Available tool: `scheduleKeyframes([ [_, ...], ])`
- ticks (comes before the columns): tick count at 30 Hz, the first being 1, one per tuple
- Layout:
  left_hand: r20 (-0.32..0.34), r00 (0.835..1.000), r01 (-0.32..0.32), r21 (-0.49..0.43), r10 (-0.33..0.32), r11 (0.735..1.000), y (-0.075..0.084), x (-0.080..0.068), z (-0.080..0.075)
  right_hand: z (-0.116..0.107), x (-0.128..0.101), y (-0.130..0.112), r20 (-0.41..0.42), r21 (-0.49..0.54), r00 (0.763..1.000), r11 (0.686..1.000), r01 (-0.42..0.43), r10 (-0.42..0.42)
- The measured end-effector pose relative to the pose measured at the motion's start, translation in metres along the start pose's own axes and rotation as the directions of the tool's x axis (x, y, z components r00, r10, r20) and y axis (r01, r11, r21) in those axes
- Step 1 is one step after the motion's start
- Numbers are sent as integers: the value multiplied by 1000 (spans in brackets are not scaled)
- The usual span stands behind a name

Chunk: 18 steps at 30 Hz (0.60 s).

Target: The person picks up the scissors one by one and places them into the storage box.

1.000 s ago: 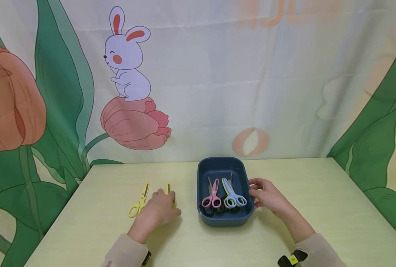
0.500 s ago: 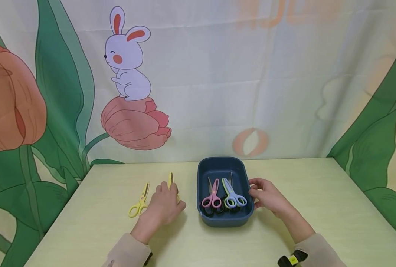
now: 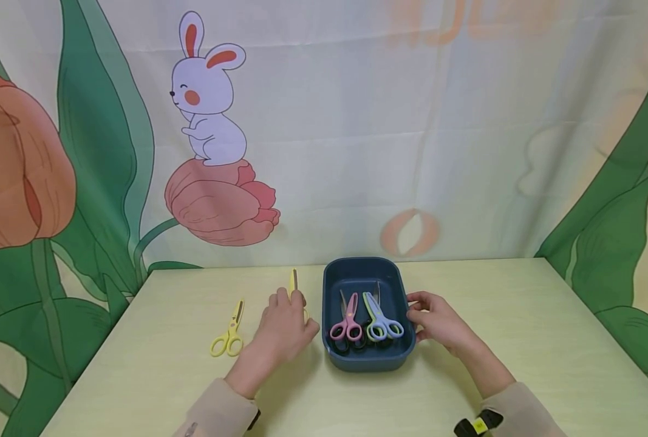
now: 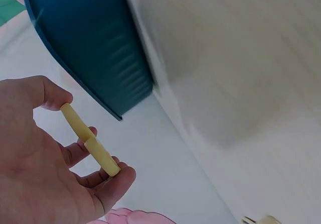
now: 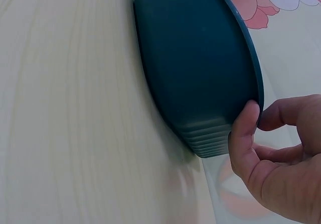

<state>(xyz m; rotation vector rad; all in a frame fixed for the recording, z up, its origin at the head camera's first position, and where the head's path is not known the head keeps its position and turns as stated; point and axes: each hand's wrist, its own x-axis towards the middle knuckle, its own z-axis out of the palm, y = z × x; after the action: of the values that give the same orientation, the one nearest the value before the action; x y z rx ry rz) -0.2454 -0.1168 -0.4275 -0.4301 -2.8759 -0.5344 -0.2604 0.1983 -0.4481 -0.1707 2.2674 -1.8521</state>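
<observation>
Yellow scissors in hand (image 3: 294,285): we see them held just left of the blue tray, lifted off the table, blade tip pointing away from us; the left wrist view shows the yellow handle (image 4: 90,146) edge-on between the fingers.
Left hand (image 3: 285,331): our fingers curl around the handle of these scissors, thumb on one side, fingertips on the other.
Right hand (image 3: 438,321): we hold the right rim of the tray, thumb pressed on the outer wall and fingers curled at the edge, as the right wrist view (image 5: 276,158) shows.
Blue tray (image 3: 368,362): it sits on the table between our two hands, its long side running away from us.
Inside the tray: pink scissors (image 3: 348,321) and pale blue and green scissors (image 3: 379,318) lie side by side, handles toward us, with dark handles partly hidden beneath them.
Second yellow scissors (image 3: 229,331): they lie flat on the table, left of our left hand, apart from it.
Table (image 3: 520,340): pale yellow-green wood grain.
</observation>
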Motion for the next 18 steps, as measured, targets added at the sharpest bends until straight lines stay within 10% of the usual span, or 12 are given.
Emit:
scheduleKeyframes([
  [18,-10,995,-101,-60,100,993,40,9,-2,0,0,0,-3,1,1000,1000,1,-1],
])
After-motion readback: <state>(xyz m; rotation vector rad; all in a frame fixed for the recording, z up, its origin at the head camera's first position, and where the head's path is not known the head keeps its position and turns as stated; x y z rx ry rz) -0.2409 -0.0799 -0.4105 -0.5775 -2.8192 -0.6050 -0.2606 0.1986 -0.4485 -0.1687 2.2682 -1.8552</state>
